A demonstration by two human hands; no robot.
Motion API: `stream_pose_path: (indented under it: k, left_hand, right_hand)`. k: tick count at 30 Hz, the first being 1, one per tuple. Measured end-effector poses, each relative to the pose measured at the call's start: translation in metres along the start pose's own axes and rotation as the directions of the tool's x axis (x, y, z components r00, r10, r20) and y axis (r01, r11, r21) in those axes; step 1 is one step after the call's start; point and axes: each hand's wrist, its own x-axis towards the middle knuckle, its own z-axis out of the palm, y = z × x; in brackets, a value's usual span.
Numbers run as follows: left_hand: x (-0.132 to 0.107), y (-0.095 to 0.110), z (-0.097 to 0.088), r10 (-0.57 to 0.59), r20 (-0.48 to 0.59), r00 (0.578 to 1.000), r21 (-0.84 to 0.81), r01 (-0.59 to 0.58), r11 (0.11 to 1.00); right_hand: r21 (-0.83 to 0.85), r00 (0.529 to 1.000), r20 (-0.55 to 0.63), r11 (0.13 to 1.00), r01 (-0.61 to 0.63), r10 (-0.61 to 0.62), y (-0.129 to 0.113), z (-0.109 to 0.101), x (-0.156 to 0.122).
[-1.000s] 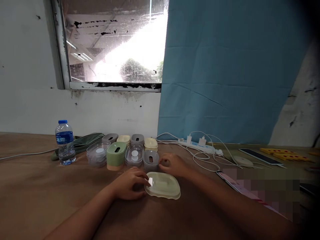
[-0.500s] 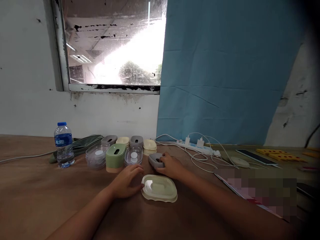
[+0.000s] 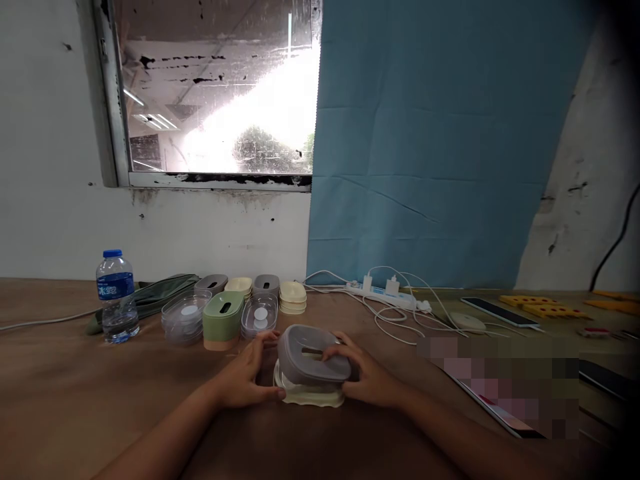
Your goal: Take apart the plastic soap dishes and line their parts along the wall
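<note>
Over the cream lid (image 3: pixel 313 399) on the tabletop (image 3: pixel 280 448), the right hand's (image 3: pixel 369 375) grip curls around the gray cover (image 3: pixel 307 369), the left hand's (image 3: pixel 244 373) spreads wide beside both, so line up the edges gently.

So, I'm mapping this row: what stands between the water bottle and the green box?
Clear stacked containers, with some dark green fabric behind, in the head view.
</note>
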Motion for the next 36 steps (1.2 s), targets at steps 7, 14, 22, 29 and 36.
stream_pose_path:
  k: [7,14,22,29,36]
  left_hand:
    - [0.001,-0.006,0.001,-0.105,0.067,0.992,-0.09,0.111,0.99]
    - [0.001,-0.004,0.002,-0.126,0.098,0.987,-0.047,0.131,0.99]
    - [0.002,-0.002,0.0,-0.11,0.1,0.989,-0.028,0.113,0.993]
    - [0.003,-0.004,0.003,-0.145,0.083,0.986,-0.062,0.15,0.987]
    - [0.003,0.0,0.0,-0.119,0.072,0.99,0.019,0.118,0.993]
  right_hand:
    - [0.018,0.999,0.0,0.999,-0.041,0.041,0.005,0.005,0.0]
    - [0.031,0.996,0.087,0.999,-0.018,0.016,0.003,0.006,-0.003]
    - [-0.004,0.992,0.12,0.999,-0.032,0.033,-0.001,0.004,-0.005]
    - [0.002,0.99,0.14,1.0,-0.005,0.004,0.01,0.003,-0.003]
    - [-0.038,0.985,0.17,0.999,0.013,-0.006,0.009,0.003,-0.004]
